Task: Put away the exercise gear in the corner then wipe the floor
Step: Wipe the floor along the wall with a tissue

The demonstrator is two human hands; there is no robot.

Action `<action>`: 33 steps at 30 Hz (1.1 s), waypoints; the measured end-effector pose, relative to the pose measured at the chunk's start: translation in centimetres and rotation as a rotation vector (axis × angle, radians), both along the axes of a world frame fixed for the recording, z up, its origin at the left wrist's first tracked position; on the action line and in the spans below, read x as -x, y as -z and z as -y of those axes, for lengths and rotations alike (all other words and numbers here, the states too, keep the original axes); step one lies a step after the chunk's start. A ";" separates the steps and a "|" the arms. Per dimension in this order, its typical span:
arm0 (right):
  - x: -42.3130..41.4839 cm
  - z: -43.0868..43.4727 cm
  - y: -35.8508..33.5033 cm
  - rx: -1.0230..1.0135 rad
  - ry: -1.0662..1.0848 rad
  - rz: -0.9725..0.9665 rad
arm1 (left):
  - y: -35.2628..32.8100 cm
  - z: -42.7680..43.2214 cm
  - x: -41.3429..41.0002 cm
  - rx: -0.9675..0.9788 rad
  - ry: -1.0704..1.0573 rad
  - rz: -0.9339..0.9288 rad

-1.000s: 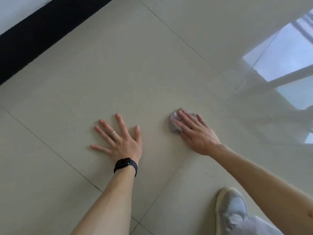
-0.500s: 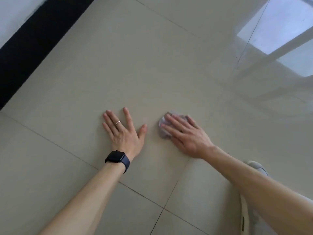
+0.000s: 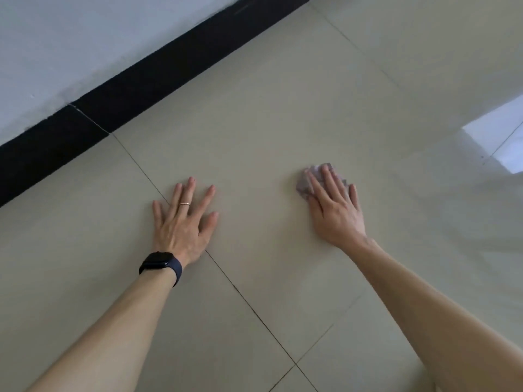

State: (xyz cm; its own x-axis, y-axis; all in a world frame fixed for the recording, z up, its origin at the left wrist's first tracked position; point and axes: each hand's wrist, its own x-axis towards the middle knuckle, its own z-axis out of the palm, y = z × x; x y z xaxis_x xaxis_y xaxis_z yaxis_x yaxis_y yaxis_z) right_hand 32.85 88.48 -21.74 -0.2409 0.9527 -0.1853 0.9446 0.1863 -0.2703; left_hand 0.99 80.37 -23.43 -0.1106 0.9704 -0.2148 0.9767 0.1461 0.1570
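Observation:
A small crumpled greyish-purple cloth (image 3: 304,185) lies on the beige tiled floor (image 3: 268,123). My right hand (image 3: 334,205) presses flat on it with straight fingers, so most of the cloth is hidden under the palm. My left hand (image 3: 184,222) rests flat on the floor to the left of it, fingers spread, across a grout line. A ring shows on one finger and a dark watch (image 3: 161,264) on the wrist. No exercise gear shows in this view.
A black skirting board (image 3: 141,80) runs diagonally along the foot of a white wall (image 3: 70,38) at the upper left. A bright window reflection (image 3: 498,140) lies on the glossy tiles at the right.
The view has swung towards the wall, which now fills the upper left. My hands now lie further apart, the right one still on the cloth. The shoe at lower right is out of view.

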 end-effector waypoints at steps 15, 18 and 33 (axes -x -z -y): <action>10.3 -8.6 -0.2 0.114 -0.013 0.009 | -0.2 -3.3 9.3 -0.005 -0.332 -0.008; 14.3 -6.5 0.6 0.053 0.035 -0.003 | 0.3 -3.3 10.6 -0.026 -0.395 -0.004; 23.6 -14.1 0.2 0.105 -0.106 0.006 | 0.5 -3.4 11.1 -0.020 -0.408 0.003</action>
